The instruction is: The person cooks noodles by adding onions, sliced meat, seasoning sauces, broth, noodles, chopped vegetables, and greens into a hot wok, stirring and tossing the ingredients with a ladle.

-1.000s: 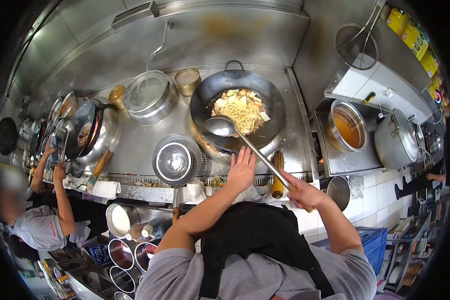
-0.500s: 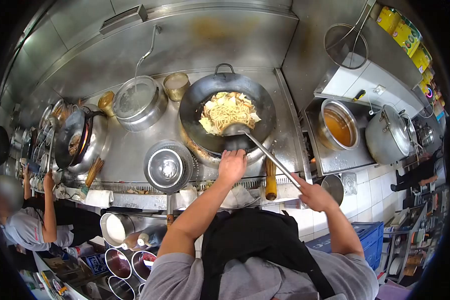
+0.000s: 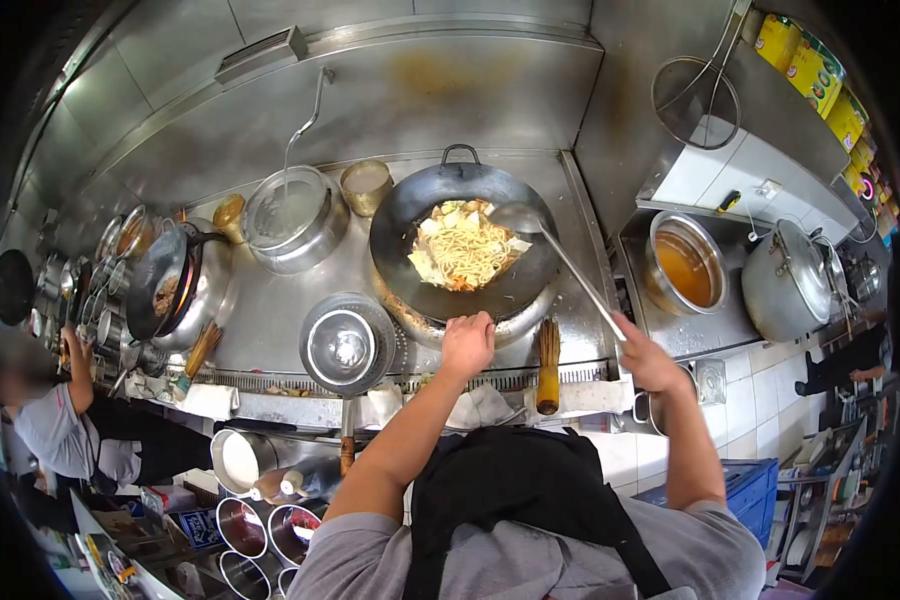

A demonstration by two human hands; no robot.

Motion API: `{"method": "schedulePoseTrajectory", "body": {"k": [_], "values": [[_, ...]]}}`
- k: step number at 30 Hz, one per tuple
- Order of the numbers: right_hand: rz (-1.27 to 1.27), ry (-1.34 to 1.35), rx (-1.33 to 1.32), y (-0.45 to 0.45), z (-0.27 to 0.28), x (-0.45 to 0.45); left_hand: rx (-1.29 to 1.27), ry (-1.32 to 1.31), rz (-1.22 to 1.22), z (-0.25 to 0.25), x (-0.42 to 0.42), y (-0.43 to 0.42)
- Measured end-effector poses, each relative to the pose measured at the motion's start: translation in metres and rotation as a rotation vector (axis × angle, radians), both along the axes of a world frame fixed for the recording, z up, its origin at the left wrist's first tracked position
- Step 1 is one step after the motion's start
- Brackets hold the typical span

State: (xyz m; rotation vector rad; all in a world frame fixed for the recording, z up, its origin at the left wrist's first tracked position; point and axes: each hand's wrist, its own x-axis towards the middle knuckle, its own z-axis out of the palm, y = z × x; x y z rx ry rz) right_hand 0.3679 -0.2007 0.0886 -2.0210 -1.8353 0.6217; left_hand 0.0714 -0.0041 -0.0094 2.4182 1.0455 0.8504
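Note:
A dark wok (image 3: 395,235) on the range holds noodles (image 3: 470,250) mixed with pale leafy pieces and bits of orange. My left hand (image 3: 468,345) is closed at the wok's near edge; the part under my fingers is hidden. In my right hand (image 3: 655,360) is the end of a long-handled ladle (image 3: 580,272), fingers wrapped round it. Its bowl rests inside the wok, at the far right side of the noodles. A bamboo brush (image 3: 548,370) lies just right of my left hand.
Left of the wok are a strainer with a metal bowl (image 3: 340,345), a lidded pot (image 3: 290,220) and a second wok (image 3: 155,285). A co-worker (image 3: 50,400) stands far left. At right are a pot of orange liquid (image 3: 685,265) and a big pot (image 3: 785,270).
The ladle's bowl has gone from the near side of the noodles to their far right. My right hand has moved slightly rightward. The noodles lie in a different heap. The whole view has shifted a little.

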Motion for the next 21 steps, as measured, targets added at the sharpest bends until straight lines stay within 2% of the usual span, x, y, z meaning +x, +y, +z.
{"method": "schedulePoseTrajectory", "body": {"k": [1,2,3,5,7,14,18,20,21], "values": [[-0.012,0.096,0.081,0.01,-0.023,-0.004,-0.016,0.04,0.002,0.0,0.002,0.002],[-0.147,0.183,0.042,0.019,-0.047,-0.029,-0.034,0.081,0.007,-0.002,0.001,0.003],[-0.207,0.463,-0.029,0.025,-0.065,-0.052,-0.032,0.086,0.019,-0.003,0.001,0.003],[-0.332,0.834,-0.18,0.03,-0.063,-0.097,-0.016,0.089,-0.016,-0.003,0.0,0.007],[-0.393,1.013,-0.245,0.03,-0.05,-0.104,-0.001,0.069,-0.023,-0.004,-0.001,0.01],[-0.412,0.81,-0.087,0.103,-0.016,-0.09,-0.006,0.017,-0.005,-0.002,0.001,0.004],[-0.296,0.72,-0.106,0.142,-0.076,-0.089,-0.019,0.035,0.008,0.003,0.001,0.002],[-0.121,0.283,-0.179,0.144,-0.093,-0.088,-0.019,0.036,0.006,0.0,0.002,0.003],[-0.094,0.155,-0.209,0.136,-0.071,-0.089,-0.026,0.034,-0.001,-0.001,0.002,0.003]]}}
